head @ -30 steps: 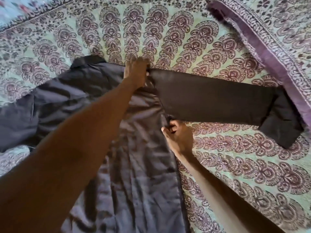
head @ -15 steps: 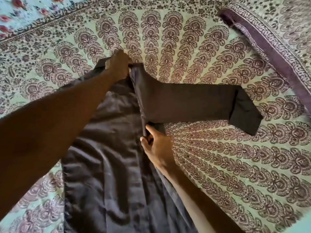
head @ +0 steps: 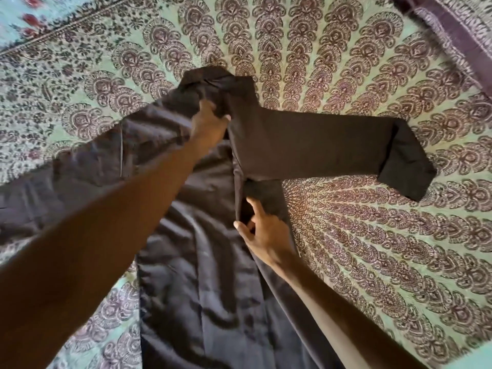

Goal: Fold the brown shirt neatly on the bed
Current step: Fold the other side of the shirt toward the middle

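Note:
The brown shirt [head: 202,262] lies spread on the patterned bed cover [head: 372,249], collar [head: 205,75] at the far end. Its right side is folded in over the body, and the right sleeve [head: 319,147] sticks out to the right with the cuff [head: 407,166] turned back. My left hand [head: 210,123] grips the fabric at the shoulder just below the collar. Below the armpit, my right hand [head: 261,227] pinches the folded side edge between thumb and fingers. The other sleeve [head: 80,169] runs off to the left, partly behind my left forearm.
A purple-bordered cloth [head: 452,20] lies bunched at the top right corner. A floral sheet [head: 24,27] shows at the top left. The bed cover stretches out flat to the right of the shirt.
Both hands have carried the shirt's right side inward over the body, so the right sleeve shifted left. My left hand came down from the collar to the shoulder.

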